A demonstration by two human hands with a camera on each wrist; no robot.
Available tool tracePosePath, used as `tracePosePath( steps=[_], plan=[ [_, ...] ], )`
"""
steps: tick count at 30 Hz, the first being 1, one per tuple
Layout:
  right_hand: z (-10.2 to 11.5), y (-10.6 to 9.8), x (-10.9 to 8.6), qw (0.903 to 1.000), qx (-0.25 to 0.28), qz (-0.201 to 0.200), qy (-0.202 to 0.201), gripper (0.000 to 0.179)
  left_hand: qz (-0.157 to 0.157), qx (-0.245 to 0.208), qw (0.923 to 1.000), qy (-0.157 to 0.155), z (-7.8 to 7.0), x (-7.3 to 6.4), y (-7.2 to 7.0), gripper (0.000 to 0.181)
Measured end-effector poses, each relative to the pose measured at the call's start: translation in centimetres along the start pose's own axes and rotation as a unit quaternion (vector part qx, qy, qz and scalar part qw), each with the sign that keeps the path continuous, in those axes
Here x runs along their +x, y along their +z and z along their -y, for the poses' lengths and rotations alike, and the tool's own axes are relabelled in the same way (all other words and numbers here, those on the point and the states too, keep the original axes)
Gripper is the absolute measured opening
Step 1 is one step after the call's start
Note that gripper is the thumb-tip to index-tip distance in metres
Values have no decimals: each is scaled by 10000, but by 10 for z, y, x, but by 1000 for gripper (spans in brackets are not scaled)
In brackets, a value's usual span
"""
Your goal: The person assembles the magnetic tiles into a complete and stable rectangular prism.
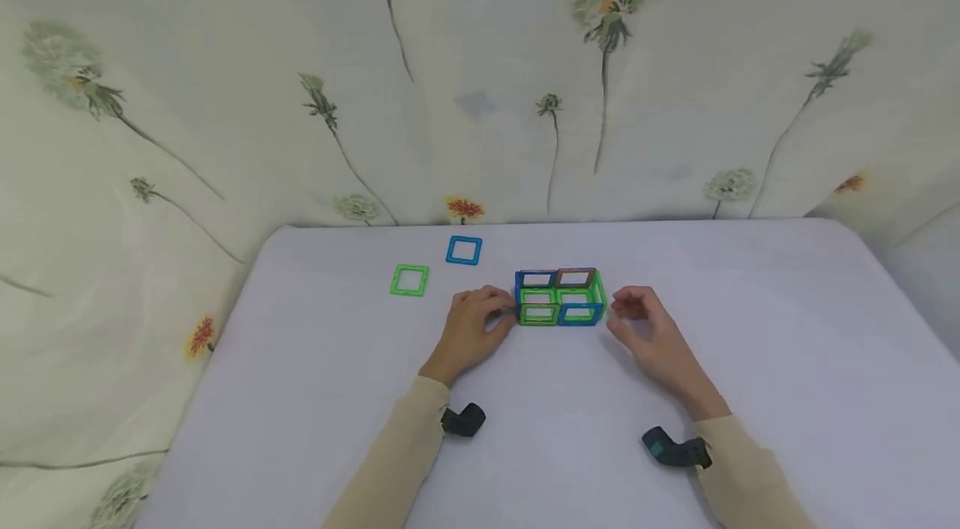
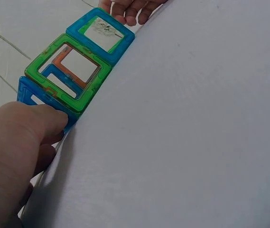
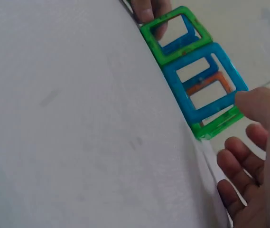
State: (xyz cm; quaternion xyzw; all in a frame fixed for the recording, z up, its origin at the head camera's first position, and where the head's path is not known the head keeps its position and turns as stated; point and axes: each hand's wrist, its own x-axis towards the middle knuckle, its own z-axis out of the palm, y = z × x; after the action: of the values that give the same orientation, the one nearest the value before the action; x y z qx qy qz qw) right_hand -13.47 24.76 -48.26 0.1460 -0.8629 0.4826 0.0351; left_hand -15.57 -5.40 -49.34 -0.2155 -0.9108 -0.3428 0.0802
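An open-topped box of square magnetic tiles stands on the table. Its front wall has a green tile at left and a blue tile at right; blue and orange tiles form the back. My left hand holds the blue end tile between thumb and fingers, with the thumb lying on its edge. Beside the green right end tile is my right hand, its fingers loosely bent and holding nothing. Its thumb tip overlaps the box's corner in the right wrist view.
Two loose tiles lie flat left of the box: a green one and, farther back, a blue one. The white table ends at a flower-print cloth behind. Each wrist wears a dark camera.
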Motion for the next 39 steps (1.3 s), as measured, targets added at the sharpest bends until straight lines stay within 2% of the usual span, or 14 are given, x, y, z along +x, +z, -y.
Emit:
tracePosePath(
  steps=[4,10,19,23,28,30,34,39],
  plan=[
    [1,6,1,9993,-374,-12,95,48,9,3,10000,-48,-1,0,-1,15],
    [2,11,0,9972,-744,17,-14,46,84,-119,9998,-134,-2,0,0,15],
    [8,17,0,9944,-1032,-216,-63,44,77,-314,9994,-144,-3,0,-2,14],
    [7,19,0,9932,-1139,-235,-83,43,-36,-524,9985,-157,-1,0,-4,15],
    [4,20,-1,9929,-1158,-251,-114,43,-342,-630,9961,-504,2,4,-8,17],
    [3,20,0,9932,-1129,-257,-100,43,-488,-541,9949,-698,2,7,-12,17],
    [4,19,1,9939,-1068,-270,-89,42,-750,-68,9915,-1056,2,20,-21,20],
    [5,18,-1,9934,-1109,-279,-55,40,-1023,662,9803,-1557,9,37,-28,34]
  ],
)
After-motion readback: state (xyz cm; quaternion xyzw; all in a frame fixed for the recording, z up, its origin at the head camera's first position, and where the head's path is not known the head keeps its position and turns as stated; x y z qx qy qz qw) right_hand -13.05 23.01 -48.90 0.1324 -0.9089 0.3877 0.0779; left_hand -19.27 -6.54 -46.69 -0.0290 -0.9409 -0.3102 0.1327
